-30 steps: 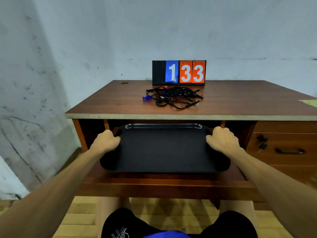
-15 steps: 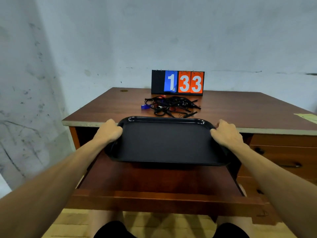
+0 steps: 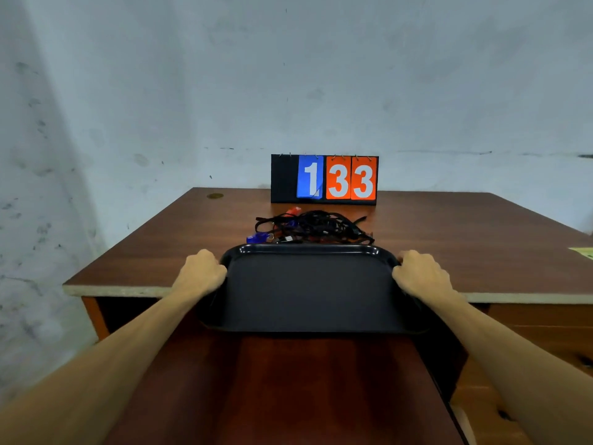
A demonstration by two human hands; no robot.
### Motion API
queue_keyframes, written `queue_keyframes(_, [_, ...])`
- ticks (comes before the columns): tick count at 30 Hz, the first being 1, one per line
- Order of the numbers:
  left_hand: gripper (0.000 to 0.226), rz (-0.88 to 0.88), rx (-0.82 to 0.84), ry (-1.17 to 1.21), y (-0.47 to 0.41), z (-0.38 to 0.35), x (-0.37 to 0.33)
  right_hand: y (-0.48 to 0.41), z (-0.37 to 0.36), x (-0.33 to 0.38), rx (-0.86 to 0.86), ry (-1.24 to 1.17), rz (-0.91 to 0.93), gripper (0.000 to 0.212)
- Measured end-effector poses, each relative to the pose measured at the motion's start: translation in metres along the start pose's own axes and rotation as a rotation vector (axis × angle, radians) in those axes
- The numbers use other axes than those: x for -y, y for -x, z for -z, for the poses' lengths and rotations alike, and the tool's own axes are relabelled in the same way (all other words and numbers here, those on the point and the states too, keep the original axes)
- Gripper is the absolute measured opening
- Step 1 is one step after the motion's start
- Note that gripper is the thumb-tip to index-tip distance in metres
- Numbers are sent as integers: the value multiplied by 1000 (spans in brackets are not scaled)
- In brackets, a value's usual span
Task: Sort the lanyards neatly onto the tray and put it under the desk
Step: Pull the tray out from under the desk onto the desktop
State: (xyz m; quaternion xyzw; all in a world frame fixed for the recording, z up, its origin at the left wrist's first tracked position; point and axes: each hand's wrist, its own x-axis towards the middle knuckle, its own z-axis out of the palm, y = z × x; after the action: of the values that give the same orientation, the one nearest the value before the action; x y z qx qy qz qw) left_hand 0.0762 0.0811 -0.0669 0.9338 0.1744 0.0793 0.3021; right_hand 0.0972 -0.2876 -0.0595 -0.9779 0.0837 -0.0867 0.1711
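Observation:
A black tray (image 3: pixel 308 290) hangs in the air at the desk's front edge, its far rim over the desktop. My left hand (image 3: pixel 202 271) grips its left rim and my right hand (image 3: pixel 420 273) grips its right rim. Nothing lies in the tray. A tangled heap of black lanyards (image 3: pixel 314 228) with blue and red clips rests on the wooden desk (image 3: pixel 160 252) just beyond the tray's far rim, partly hidden by it.
A flip scoreboard (image 3: pixel 324 179) reading 1 33 stands at the back of the desk against the wall. A pull-out shelf (image 3: pixel 288 390) sticks out below the tray. Drawers (image 3: pixel 545 332) are at the right. A green paper (image 3: pixel 584 252) lies at the desk's right edge.
Both hands have lifted the tray from the pull-out shelf under the desk up and forward to the level of the desktop.

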Motion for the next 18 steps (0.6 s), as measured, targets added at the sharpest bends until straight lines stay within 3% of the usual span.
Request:
queue_keyframes(7, [15, -1, -3, -68, -40, -20, -19, -44, -12, 1, -31, 5, 12, 17])
queue_keyframes(18, [16, -41, -141, -281, -71, -41, -42, -88, -26, 9, -84, 57, -21, 23])
